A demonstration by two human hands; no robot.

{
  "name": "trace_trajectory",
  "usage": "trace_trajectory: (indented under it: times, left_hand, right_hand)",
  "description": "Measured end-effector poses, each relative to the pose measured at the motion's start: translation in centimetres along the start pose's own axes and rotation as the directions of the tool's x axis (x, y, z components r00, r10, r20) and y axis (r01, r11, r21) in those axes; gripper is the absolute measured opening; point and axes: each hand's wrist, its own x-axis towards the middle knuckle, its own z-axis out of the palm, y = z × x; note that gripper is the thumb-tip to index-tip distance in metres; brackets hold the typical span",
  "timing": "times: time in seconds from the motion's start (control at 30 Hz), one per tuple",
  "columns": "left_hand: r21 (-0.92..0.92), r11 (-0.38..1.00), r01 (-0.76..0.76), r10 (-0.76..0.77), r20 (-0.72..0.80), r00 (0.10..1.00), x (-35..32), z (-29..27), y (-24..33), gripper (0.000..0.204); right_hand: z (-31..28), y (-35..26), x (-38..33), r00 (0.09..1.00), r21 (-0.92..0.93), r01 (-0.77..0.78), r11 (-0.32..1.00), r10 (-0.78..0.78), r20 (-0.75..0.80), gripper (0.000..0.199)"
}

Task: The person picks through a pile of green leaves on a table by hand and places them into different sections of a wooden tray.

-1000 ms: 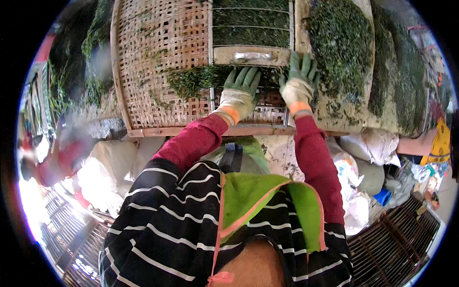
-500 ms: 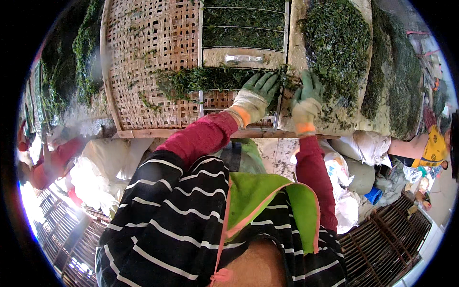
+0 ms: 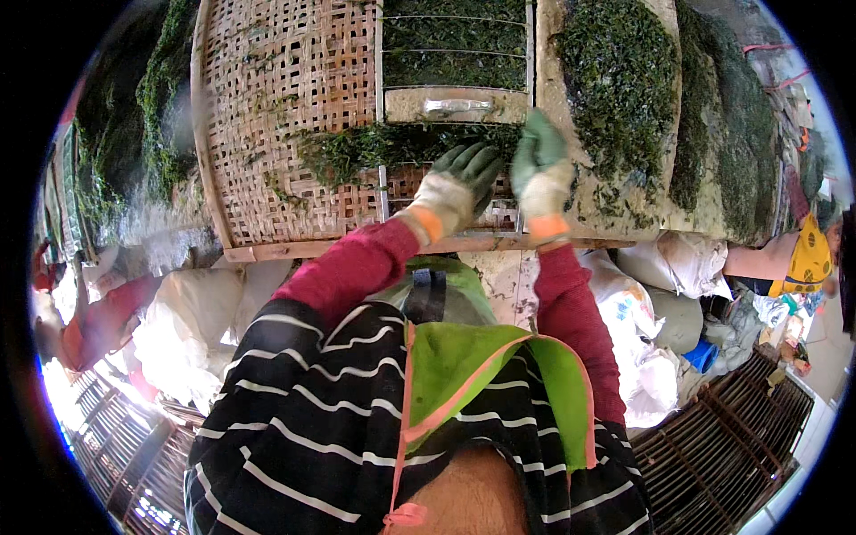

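Observation:
Both my hands wear green-and-cream work gloves with orange cuffs. My left hand (image 3: 459, 183) lies over a strip of wet, dark green leafy matter (image 3: 357, 153), which looks like seaweed, with its fingers stretched and slightly apart. My right hand (image 3: 541, 165) is beside the right side of a thin metal frame (image 3: 532, 53); its fingers are extended close together, slightly blurred, and I see nothing held. The frame, with crossbars and a wooden end piece bearing a silver handle (image 3: 458, 106), lies over more of the green matter. Beneath is a woven bamboo mat (image 3: 285, 98) with a wooden edge.
A pale board (image 3: 555, 62) to the right carries a thick green layer (image 3: 615, 76). More green heaps stand far left and far right. Below the work surface are white sacks (image 3: 187, 312), a blue container (image 3: 702, 357) and slatted racks (image 3: 713, 437). Other people's arms show at both sides.
My right hand has moved left off the pale board to the frame's side. My left hand has shifted slightly left and down. The whole view has shifted a little.

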Motion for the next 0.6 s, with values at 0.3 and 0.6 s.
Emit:
trace_trajectory:
  times: [0.3, 0.6]
  left_hand:
    - [0.244, 0.911, 0.332, -0.394, 0.279, 0.876, -0.7, 0.1, -2.4, 0.076]
    - [0.136, 0.975, 0.176, -0.175, -0.018, 0.984, -1.1, -1.3, -2.0, 0.069]
  right_hand:
    - [1.2, 2.9, 1.4, 0.995, -0.756, 0.09, 0.648, -0.034, 0.09, 0.075]
    - [-10.3, 5.1, 0.9, 0.962, -0.343, 0.113, 0.933, -0.188, -0.196, 0.055]
